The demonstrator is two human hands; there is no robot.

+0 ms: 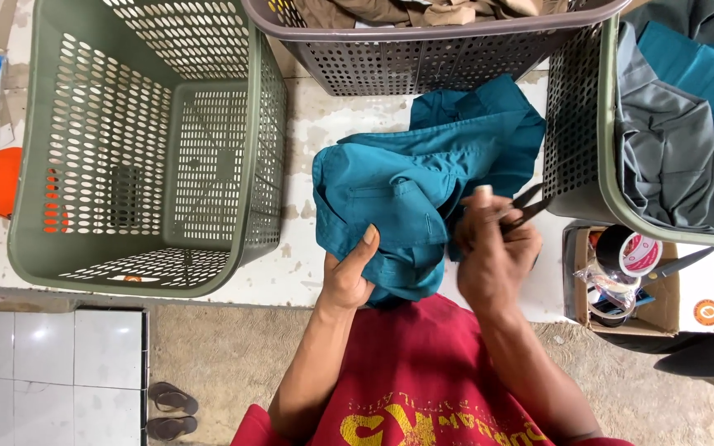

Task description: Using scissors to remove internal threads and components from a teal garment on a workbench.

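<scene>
Left hand (349, 277) grips teal garment (406, 198); right hand (493, 256) closed on, seemingly, small scissors (526, 206).

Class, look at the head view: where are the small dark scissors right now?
The scissors are in the right hand, right of centre, against the teal garment and beside the right-hand basket.

Head camera looks straight down, close above the white table (307, 272).

White table (316, 124) w/ worn paint: empty green basket (35, 239) at left, grey basket (423, 58) top centre, green basket (588, 198) right, cardboard box (663, 310) lower right.
</scene>
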